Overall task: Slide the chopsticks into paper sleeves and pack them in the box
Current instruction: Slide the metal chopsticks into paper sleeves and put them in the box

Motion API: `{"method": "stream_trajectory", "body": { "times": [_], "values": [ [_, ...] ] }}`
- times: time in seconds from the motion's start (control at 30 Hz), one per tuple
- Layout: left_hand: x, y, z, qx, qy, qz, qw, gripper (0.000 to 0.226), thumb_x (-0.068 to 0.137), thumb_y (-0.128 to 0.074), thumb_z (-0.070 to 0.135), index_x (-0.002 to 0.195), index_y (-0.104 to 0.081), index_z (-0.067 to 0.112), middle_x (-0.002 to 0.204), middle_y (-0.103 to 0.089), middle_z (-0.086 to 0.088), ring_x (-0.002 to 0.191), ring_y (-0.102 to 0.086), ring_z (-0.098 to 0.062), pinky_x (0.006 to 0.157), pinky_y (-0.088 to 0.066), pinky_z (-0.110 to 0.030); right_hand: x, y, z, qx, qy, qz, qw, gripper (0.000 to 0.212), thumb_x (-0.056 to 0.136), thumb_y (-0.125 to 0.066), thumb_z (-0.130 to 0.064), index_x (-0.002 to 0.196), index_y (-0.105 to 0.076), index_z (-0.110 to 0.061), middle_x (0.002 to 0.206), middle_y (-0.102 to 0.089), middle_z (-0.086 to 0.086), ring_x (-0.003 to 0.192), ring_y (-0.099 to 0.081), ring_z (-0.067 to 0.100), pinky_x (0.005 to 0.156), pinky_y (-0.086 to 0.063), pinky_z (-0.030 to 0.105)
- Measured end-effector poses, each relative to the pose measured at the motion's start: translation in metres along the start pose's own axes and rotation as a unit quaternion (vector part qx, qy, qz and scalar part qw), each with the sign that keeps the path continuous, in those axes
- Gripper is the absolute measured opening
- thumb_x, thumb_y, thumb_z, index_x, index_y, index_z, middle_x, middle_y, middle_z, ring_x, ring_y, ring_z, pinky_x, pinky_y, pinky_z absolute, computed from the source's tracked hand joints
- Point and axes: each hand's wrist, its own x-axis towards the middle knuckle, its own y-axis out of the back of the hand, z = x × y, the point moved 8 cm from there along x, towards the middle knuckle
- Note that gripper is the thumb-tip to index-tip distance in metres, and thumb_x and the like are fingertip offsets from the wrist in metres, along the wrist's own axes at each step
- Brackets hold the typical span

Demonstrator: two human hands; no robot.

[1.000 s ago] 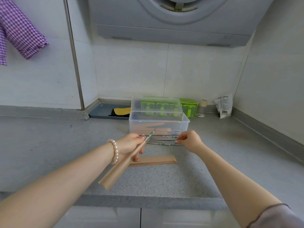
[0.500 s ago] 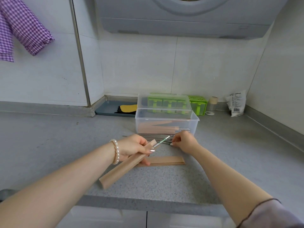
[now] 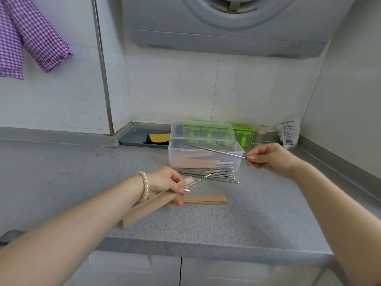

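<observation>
several sleeved pairs already in the clear box (image 3: 206,159), so partly done. one chopstick (image 3: 201,179) poking from the paper sleeve (image 3: 152,205), gripped by left hand (image 3: 165,182). second chopstick (image 3: 216,150) pinched at its end by right hand (image 3: 272,159), raised over the box. loose chopsticks (image 3: 208,174) and empty sleeves (image 3: 203,200) left on the counter (image 3: 61,182).

Purple-white gingham cloth (image 3: 31,36) up left of clear box (image 3: 204,159). Grey speckled counter (image 3: 237,219). Tan paper sleeves (image 3: 203,199) in front of box. Silver chopsticks (image 3: 208,175) with green marks. Lime green containers (image 3: 242,134) behind box. Yellow-black item on grey-blue tray (image 3: 134,139) left of box. White pearl bracelet (image 3: 144,187).
</observation>
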Motion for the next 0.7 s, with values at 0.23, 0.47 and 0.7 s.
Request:
{"method": "stream_trajectory", "body": {
  "times": [0.23, 0.47, 0.7],
  "values": [
    [-0.011, -0.005, 0.012, 0.034, -0.024, -0.008, 0.999, 0.006, 0.081, -0.066, 0.002, 0.086, -0.065, 0.006, 0.08, -0.067, -0.006, 0.06, -0.069, -0.016, 0.057, -0.055, -0.024, -0.034, 0.026, -0.019, -0.142, -0.024, -0.045, 0.989, 0.016, 0.08, -0.061, 0.009, 0.073, -0.068, -0.004, 0.055, -0.067, 0.002, 0.044, -0.05, 0.004, 0.044, -0.04, 0.012],
    [-0.021, -0.005, 0.017, 0.059, -0.03, -0.003, 0.998, 0.006, 0.08, -0.067, 0.003, 0.08, -0.066, 0.008, 0.075, -0.068, -0.004, 0.06, -0.069, -0.015, 0.048, -0.05, -0.02, -0.042, 0.038, -0.031, -0.183, -0.019, -0.019, 0.983, 0.01, 0.079, -0.063, 0.007, 0.074, -0.069, -0.001, 0.058, -0.066, 0.005, 0.046, -0.048, 0.007, 0.046, -0.041, 0.013],
    [-0.024, -0.001, 0.02, 0.088, -0.043, 0.007, 0.995, 0.005, 0.08, -0.069, 0.006, 0.082, -0.067, 0.01, 0.078, -0.069, -0.003, 0.061, -0.069, -0.014, 0.049, -0.053, -0.023, -0.039, 0.043, -0.036, -0.215, -0.013, -0.006, 0.976, 0.013, 0.078, -0.066, 0.005, 0.073, -0.071, -0.005, 0.058, -0.067, 0.004, 0.05, -0.048, 0.011, 0.046, -0.041, 0.013]
  ]
}}
